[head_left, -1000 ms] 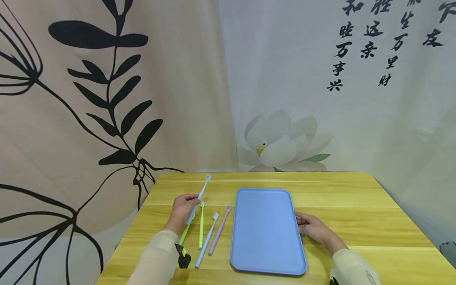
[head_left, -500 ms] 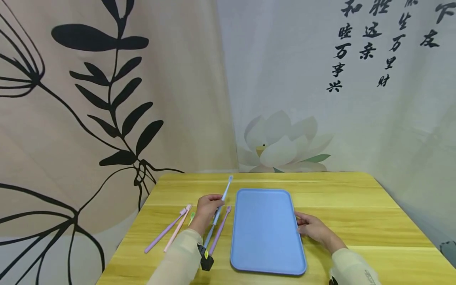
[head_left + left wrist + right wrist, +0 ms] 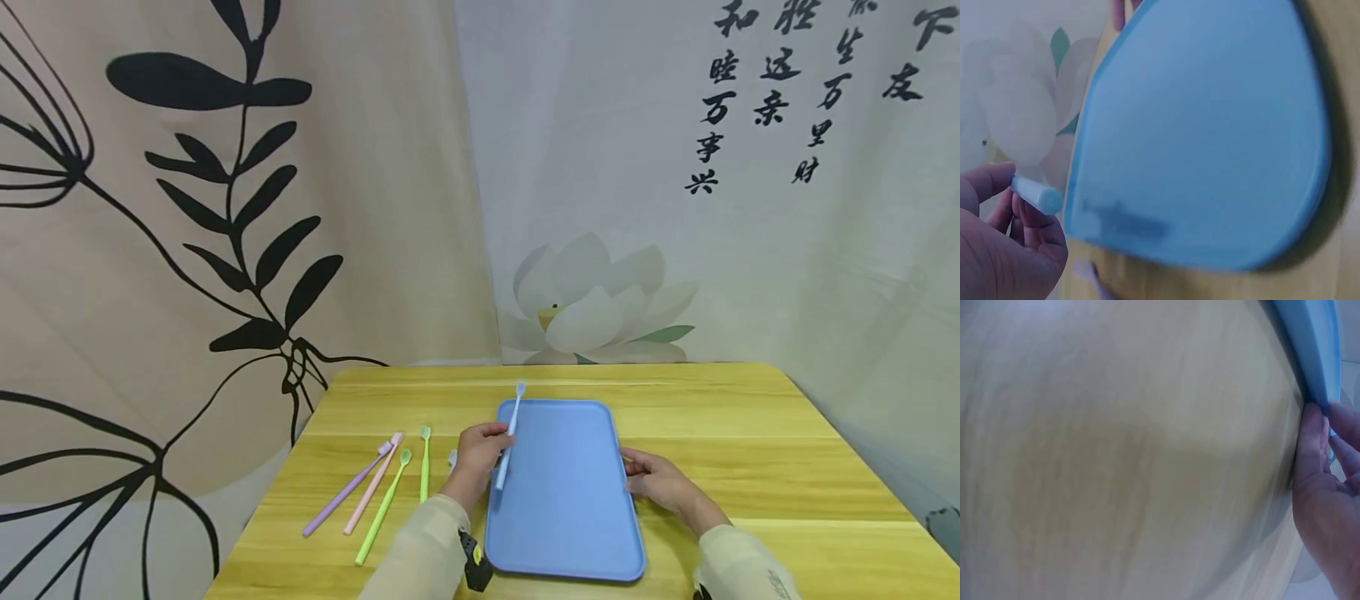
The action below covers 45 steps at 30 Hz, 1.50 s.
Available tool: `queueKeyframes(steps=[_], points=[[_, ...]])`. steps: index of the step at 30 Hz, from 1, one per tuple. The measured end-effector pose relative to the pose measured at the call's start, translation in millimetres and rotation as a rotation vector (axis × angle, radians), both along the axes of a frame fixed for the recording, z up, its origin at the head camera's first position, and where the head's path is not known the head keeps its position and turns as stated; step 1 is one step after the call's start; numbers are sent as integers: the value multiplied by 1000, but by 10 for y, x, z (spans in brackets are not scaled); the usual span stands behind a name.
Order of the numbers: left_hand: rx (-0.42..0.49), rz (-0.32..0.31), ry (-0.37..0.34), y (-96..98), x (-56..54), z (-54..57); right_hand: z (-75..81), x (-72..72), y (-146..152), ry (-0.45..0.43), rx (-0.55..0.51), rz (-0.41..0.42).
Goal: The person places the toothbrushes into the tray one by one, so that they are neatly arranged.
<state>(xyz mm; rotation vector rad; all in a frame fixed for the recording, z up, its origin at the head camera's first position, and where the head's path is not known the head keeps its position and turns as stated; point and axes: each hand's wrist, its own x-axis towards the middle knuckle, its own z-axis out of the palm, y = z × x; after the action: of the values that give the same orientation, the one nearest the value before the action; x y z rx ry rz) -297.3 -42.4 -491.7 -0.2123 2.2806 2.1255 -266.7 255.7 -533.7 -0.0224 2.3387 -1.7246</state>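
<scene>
My left hand (image 3: 478, 460) pinches a light blue toothbrush (image 3: 504, 468) by its handle, bristle head pointing to the far side. In the head view the brush overlaps the left edge of a blue rectangular tray (image 3: 570, 500). The left wrist view shows the handle's end (image 3: 1047, 201) jutting out between thumb and fingers, beside the tray (image 3: 1197, 137), with a dark shadow on the tray's surface. My right hand (image 3: 667, 487) holds the tray's right rim; in the right wrist view its thumb and fingers (image 3: 1311, 434) grip that edge.
Left on the wooden table (image 3: 712, 408) lie a purple toothbrush (image 3: 341, 497), a pink one (image 3: 366, 498) and two green ones (image 3: 383, 508). Another blue brush head (image 3: 452, 457) shows beside my left hand. A purple brush head (image 3: 1087, 270) lies near the tray. A printed curtain hangs behind.
My left hand has carried the light blue toothbrush rightward, from above the other toothbrushes to the tray's left edge. The right hand and tray have stayed put.
</scene>
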Motion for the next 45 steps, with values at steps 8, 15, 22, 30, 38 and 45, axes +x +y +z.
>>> queueKeyframes(steps=[8,15,22,30,38,45], points=[[-13,-26,40,279,117,-104,-10,12,-38,7,44,-30],[-19,-14,-3,512,211,-173,-4,18,-57,18,74,-32],[-44,-8,-42,752,311,-231,-16,19,-46,22,58,-24],[-59,30,-50,977,363,-269,-20,21,-57,15,64,-54],[-176,72,-45,1170,381,-299,-25,26,-40,26,7,-30],[-263,77,-38,1250,400,-247,-8,25,-48,21,-9,-35]])
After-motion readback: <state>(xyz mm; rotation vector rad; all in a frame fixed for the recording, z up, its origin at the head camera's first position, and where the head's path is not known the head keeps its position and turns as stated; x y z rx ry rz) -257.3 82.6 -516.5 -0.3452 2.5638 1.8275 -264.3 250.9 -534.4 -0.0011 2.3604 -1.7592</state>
